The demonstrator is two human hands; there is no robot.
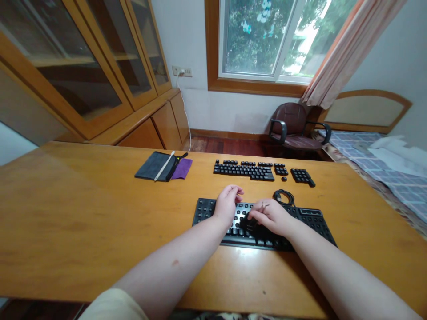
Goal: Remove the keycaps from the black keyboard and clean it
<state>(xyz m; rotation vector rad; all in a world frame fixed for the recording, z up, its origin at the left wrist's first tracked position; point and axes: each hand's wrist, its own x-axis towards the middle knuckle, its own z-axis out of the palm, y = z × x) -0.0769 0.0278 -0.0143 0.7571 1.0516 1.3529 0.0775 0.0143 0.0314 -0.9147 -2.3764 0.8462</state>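
Observation:
A black keyboard (243, 240) with its keycaps off lies across the desk before me, rows of bare key posts showing. My left hand (228, 202) is over its left half, fingers loosely curled; whatever they may hold is hidden. Over the middle, my right hand (271, 215) is closed, fingers pointing down, on a small black brush-like thing (247, 223) at the key posts. The hand covers much of it, so its exact kind is unclear. The keyboard's coiled black cable (283, 197) lies just behind it.
Removed black keycaps (245, 170) are laid out in rows at the desk's far side, with number-pad caps (301, 176) to the right. A dark pouch (150, 166), a pale stick (164, 166) and a purple cloth (182, 169) lie far left. A chair (292, 122) stands beyond the desk (100, 231).

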